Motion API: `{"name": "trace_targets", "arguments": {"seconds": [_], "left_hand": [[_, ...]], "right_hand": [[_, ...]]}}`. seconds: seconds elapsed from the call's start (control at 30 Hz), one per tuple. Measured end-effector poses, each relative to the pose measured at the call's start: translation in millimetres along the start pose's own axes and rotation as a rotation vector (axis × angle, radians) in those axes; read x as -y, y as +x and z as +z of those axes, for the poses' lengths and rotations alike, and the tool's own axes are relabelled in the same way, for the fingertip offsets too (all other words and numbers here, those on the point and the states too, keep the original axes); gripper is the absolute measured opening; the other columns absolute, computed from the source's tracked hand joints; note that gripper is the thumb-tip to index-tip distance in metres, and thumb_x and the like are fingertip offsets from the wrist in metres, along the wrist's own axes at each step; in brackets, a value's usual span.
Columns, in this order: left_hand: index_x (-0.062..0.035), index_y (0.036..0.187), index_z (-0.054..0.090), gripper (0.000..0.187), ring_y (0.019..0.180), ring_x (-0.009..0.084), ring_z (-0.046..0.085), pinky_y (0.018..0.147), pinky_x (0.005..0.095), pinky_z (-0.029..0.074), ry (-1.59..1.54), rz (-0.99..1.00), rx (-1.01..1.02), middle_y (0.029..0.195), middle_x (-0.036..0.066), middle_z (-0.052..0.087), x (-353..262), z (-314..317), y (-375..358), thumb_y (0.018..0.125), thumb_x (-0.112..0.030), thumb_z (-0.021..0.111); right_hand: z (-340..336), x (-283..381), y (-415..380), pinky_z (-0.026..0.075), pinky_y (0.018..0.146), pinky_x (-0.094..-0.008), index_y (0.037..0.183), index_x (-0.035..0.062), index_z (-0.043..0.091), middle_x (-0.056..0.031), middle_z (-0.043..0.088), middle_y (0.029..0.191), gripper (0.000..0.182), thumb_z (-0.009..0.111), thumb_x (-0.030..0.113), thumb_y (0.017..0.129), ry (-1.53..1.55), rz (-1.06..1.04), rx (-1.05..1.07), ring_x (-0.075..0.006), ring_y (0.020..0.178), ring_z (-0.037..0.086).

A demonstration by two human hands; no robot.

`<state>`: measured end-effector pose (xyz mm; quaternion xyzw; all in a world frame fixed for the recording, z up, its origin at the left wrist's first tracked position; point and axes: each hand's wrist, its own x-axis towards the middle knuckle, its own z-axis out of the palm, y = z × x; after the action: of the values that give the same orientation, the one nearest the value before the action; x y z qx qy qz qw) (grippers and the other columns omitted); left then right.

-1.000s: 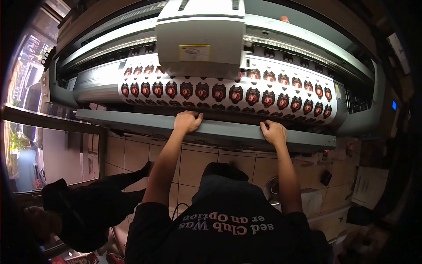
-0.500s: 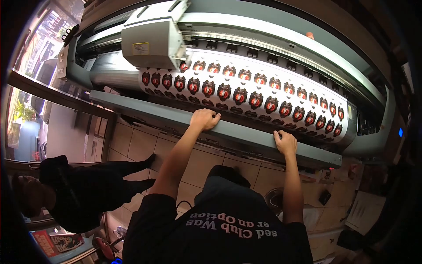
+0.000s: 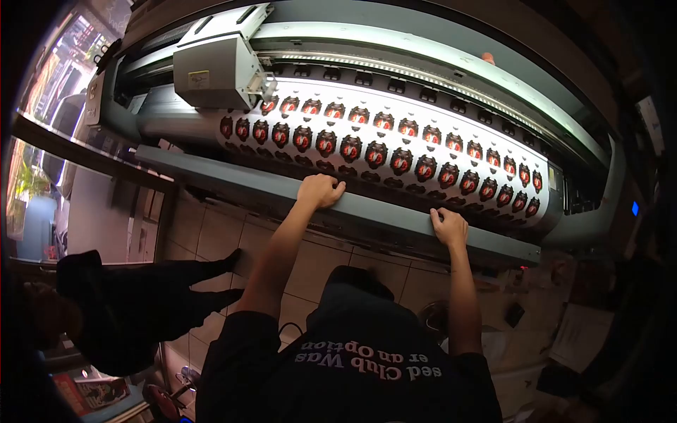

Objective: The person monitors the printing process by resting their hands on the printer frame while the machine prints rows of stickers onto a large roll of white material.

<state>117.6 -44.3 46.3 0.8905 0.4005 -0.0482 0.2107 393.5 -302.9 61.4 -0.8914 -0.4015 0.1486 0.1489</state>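
Near the centre of the view, the left hand [image 3: 321,192] rests on a long grey bar [image 3: 388,215], with its fingers bent over the far edge and its thumb pointing toward three o'clock. At three o'clock from it, and a little lower, the right hand [image 3: 449,227] lies on the same bar, its fingers also curled. Each grip is partly closed around the edge; how firmly it has hold of the bar, I cannot tell, because the fingertips are hidden.

Beyond the hands, from the centre toward one o'clock, a white sheet [image 3: 367,129] printed with rows of black-and-red emblems lies across a wide printer [image 3: 423,46]. At eleven o'clock the printer's pale carriage [image 3: 211,67] stands over the sheet's left end. At eight o'clock another person [image 3: 134,303] in dark clothes is on the tiled floor [image 3: 303,275], well apart from both hands.
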Motion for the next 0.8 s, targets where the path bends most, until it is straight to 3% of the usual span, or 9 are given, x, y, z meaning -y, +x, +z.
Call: {"name": "trace_targets", "arguments": {"seconds": [0.23, 0.4, 0.8], "left_hand": [[-0.0069, 0.103, 0.077, 0.052, 0.099, 0.0385, 0.069, 0.092, 0.0474, 0.052, -0.012, -0.017, 0.042, 0.099, 0.02, 0.074, -6, -9, -2, 0.095, -0.05, 0.05], [-0.0091, 0.101, 0.077, 0.051, 0.101, 0.0368, 0.068, 0.094, 0.0464, 0.051, 0.069, 0.01, -0.059, 0.103, 0.019, 0.073, -1, 3, -1, 0.097, -0.05, 0.046], [-0.0073, 0.107, 0.076, 0.055, 0.102, 0.038, 0.067, 0.093, 0.0476, 0.051, 0.126, -0.012, 0.001, 0.104, 0.02, 0.073, -7, -5, 0, 0.097, -0.052, 0.044]], "right_hand": [[1, -1, 1, 0.053, 0.082, -0.048, 0.094, 0.0096, 0.077, -0.0193, 0.073, 0.09, 0.045, 0.056, 0.049, 0.092, 0.003, 0.001, 0.015, -0.04, 0.089, 0.069], [1, -4, 1, 0.053, 0.085, -0.0476, 0.098, 0.0082, 0.077, -0.0199, 0.074, 0.092, 0.047, 0.056, 0.05, 0.091, 0.015, 0.0, 0.034, -0.0389, 0.092, 0.07], [-2, -5, 1, 0.054, 0.085, -0.0469, 0.101, 0.0075, 0.077, -0.0193, 0.074, 0.088, 0.05, 0.056, 0.052, 0.091, 0.033, 0.02, 0.036, -0.0382, 0.091, 0.07]]}}
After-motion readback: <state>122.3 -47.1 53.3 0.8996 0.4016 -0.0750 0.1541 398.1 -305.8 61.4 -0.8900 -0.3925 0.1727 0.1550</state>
